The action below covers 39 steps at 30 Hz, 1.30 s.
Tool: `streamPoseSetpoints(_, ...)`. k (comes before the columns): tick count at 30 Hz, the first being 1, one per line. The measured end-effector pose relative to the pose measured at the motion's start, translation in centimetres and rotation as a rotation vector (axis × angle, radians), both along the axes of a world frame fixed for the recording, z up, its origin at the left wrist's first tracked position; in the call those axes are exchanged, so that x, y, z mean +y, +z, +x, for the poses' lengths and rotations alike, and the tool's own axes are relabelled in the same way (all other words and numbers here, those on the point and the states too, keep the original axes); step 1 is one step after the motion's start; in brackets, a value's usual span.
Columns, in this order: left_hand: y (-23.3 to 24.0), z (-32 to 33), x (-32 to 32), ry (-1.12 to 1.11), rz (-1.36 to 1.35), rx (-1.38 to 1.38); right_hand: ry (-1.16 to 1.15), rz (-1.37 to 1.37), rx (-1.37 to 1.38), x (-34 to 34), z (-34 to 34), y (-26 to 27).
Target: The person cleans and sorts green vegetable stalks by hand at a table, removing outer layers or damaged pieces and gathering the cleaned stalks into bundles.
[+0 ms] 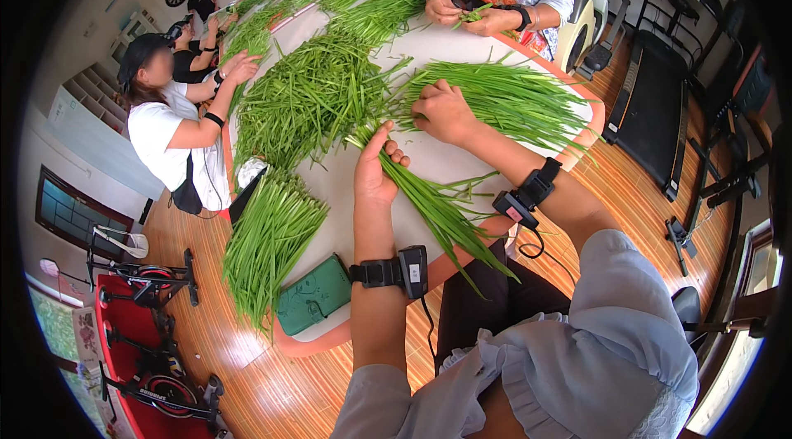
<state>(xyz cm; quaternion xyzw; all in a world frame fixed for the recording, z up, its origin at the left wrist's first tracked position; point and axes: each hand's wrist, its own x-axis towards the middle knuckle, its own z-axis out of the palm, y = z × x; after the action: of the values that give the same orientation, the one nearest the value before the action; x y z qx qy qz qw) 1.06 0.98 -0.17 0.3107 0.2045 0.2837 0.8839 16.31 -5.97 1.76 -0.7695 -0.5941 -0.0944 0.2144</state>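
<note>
A bunch of long green Chinese chives (427, 197) is gripped in my left hand (378, 170), pale ends up by the thumb and leaf tips hanging over the table's near edge. My right hand (447, 112) is at the left end of a spread pile of chives (507, 95), fingers bent down onto the stems; whether it pinches any is hidden. Left of both hands lies a tangled heap of chives (309, 92). A neater stack of chives (272, 241) lies at the table's left edge.
The pale table (337, 188) has an orange rim. A green wallet-style case (314, 295) lies beside my left forearm. Co-workers' hands handle greens across the table (473, 15) and at the left (241, 69). A treadmill (649, 98) stands right; exercise bikes (154, 281) stand left.
</note>
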Motion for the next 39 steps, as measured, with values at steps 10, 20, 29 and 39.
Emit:
streamPoseSetpoints(10,-0.2,0.0,-0.2,-0.008,0.01,-0.021,0.37,0.432,1.077,-2.2,2.4,4.8)
streamPoseSetpoints(20,0.7,0.0,-0.6,-0.058,0.06,-0.05,0.361,0.673,0.767,-4.2,1.3,8.1)
streamPoseSetpoints(29,0.8,0.0,-0.9,-0.105,0.078,-0.114,0.604,0.413,1.069,-5.7,-0.5,9.4)
streamPoseSetpoints(39,1.2,-0.2,-0.8,-0.239,0.103,-0.223,0.504,0.184,1.126,-2.0,-1.6,2.9)
